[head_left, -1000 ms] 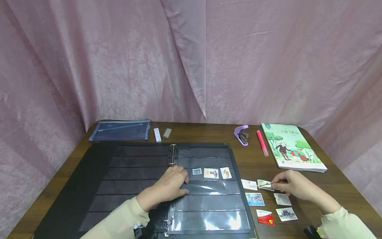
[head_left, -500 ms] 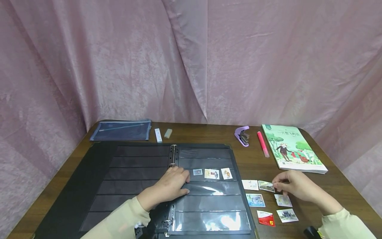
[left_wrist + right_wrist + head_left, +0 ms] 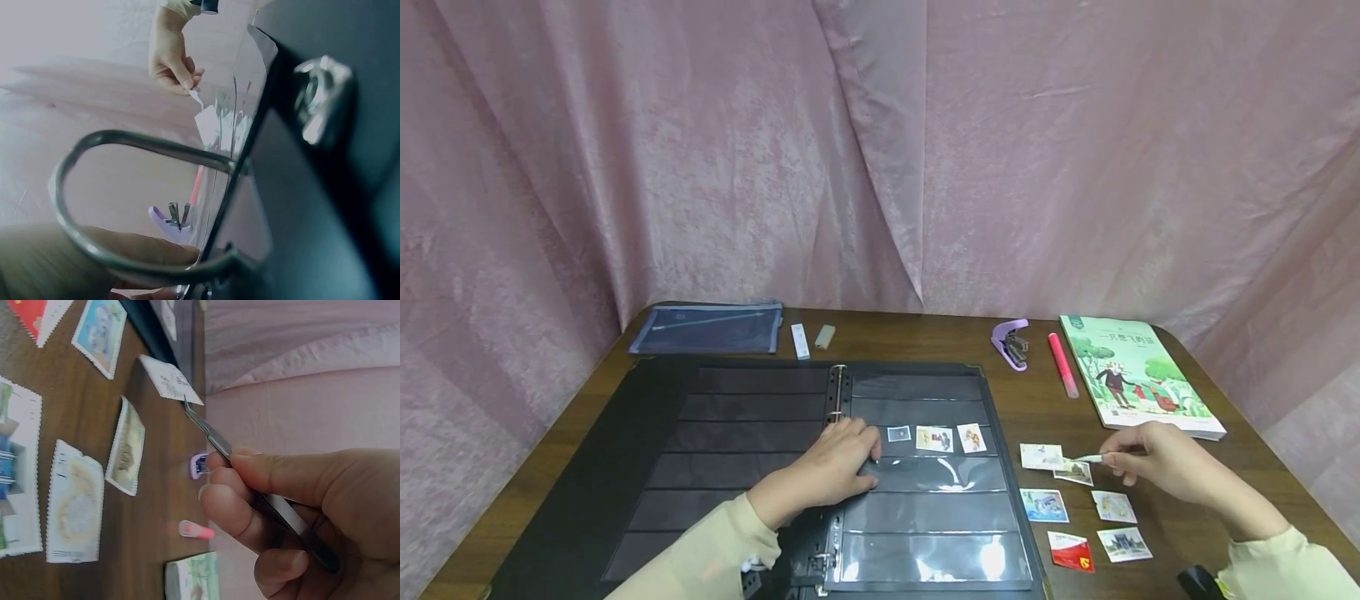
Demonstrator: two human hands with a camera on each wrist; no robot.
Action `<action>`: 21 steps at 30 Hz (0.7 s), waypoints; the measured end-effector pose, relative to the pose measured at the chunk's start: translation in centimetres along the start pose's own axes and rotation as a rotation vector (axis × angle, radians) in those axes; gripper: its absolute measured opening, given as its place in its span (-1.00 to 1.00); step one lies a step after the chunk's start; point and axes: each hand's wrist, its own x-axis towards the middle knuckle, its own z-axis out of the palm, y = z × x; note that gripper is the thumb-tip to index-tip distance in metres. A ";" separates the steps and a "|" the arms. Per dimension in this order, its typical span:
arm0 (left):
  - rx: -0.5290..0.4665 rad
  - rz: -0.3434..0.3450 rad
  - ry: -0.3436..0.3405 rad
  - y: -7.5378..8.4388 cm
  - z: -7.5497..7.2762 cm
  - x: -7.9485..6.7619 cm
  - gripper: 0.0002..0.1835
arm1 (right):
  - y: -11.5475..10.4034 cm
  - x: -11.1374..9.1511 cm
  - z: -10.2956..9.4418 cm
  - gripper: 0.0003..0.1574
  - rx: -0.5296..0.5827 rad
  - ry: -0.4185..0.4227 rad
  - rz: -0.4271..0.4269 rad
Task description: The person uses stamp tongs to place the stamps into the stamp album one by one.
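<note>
My right hand (image 3: 1168,467) pinches a pair of metal tweezers (image 3: 215,440) between thumb and fingers. At their bent tips is a pale white stamp (image 3: 170,380), raised and tilted above the table; in the head view it overlaps the corner of a green landscape stamp (image 3: 1075,472). My left hand (image 3: 835,465) rests by the centre rings of an open black stamp album (image 3: 936,508), its fingers on the right page. Three stamps, among them a figure stamp (image 3: 935,439), sit in a row on that page. A metal ring (image 3: 94,137) fills the front of the left wrist view.
Right of the album lie a blue stamp (image 3: 1043,505), a red stamp (image 3: 1071,552), a pale stamp (image 3: 1113,507) and a building stamp (image 3: 1124,544). Behind are a purple stapler (image 3: 1009,343), pink marker (image 3: 1063,365), green book (image 3: 1138,375), mesh pouch (image 3: 707,329) and eraser (image 3: 823,337).
The white stamp has come up off the table with the tweezers and shifted slightly right, over the landscape stamp's corner. My right hand has moved a little right; the left stays put.
</note>
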 end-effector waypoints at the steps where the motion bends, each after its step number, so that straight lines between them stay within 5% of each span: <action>1: -0.003 0.000 0.000 0.0 0.0 0.0 -0.71 | 0.0 0.0 -0.1 -0.91 -0.003 0.009 -0.005; 12: -0.117 -0.009 0.101 -0.8 0.9 0.4 -0.84 | -1.7 1.4 -1.3 -0.93 -0.022 0.086 -0.070; 21: -0.165 -0.038 0.099 -0.9 1.1 0.5 -0.84 | -3.9 4.0 -0.4 -0.87 0.028 0.040 -0.035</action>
